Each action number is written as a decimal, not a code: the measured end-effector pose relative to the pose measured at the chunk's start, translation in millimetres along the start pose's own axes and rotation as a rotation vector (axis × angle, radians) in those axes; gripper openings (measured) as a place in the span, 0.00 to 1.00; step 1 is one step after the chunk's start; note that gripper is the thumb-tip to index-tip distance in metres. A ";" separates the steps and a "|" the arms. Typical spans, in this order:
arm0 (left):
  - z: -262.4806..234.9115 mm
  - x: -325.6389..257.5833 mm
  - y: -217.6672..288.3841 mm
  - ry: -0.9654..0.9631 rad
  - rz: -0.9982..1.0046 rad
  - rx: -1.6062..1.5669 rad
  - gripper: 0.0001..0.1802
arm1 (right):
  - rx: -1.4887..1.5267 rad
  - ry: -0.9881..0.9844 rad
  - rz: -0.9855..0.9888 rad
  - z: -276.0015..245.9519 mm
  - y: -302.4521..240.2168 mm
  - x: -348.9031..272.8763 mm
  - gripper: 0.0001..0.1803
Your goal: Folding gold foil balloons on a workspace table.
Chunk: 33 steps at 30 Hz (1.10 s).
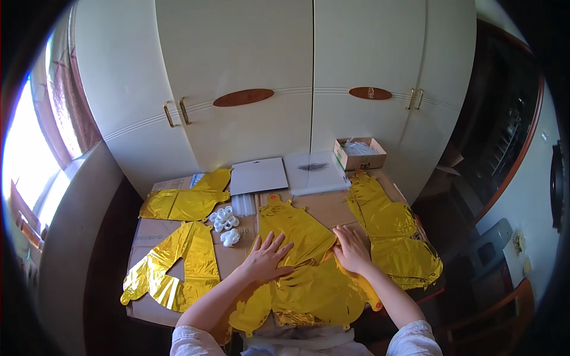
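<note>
Flat gold foil balloons are spread over the cardboard-covered table. My left hand (267, 258) lies spread and palm down on the middle gold foil balloon (294, 228), holding nothing. At that balloon's right edge rests my right hand (351, 250), its fingers stretched out over a creased part of the foil. Closer to me, more gold foil (320, 292) lies below and between my forearms; where one piece ends and another begins I cannot tell. To the right is a long gold foil balloon (389, 228). Another with a triangular hole (199, 255) lies at the left.
Behind it sits a further gold foil balloon (184, 200). White coiled rings (224, 219), a white bundle (230, 238) and clear straws (243, 205) lie near the middle. Farther back are a white board (259, 176), a clear bag (314, 178) and an open carton (363, 161) against the cabinet (237, 53).
</note>
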<state>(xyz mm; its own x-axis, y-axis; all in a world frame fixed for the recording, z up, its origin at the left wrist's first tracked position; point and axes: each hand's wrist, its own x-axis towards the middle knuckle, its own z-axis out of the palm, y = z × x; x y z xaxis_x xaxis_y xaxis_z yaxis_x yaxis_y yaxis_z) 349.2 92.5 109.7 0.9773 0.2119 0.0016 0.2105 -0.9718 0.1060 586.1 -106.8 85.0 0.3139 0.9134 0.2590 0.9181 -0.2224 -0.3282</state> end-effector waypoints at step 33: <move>4.5 -63.6 -12.0 0.113 -0.160 -0.038 0.50 | -0.048 -0.190 -0.285 32.6 -40.5 76.0 0.27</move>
<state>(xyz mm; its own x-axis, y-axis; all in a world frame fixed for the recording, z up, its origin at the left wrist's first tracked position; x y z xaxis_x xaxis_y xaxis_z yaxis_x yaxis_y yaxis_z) 284.6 90.2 103.9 0.9222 0.3755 0.0928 0.3596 -0.9207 0.1516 564.8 -17.3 88.3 -0.0032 0.9874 0.1584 0.9741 0.0389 -0.2226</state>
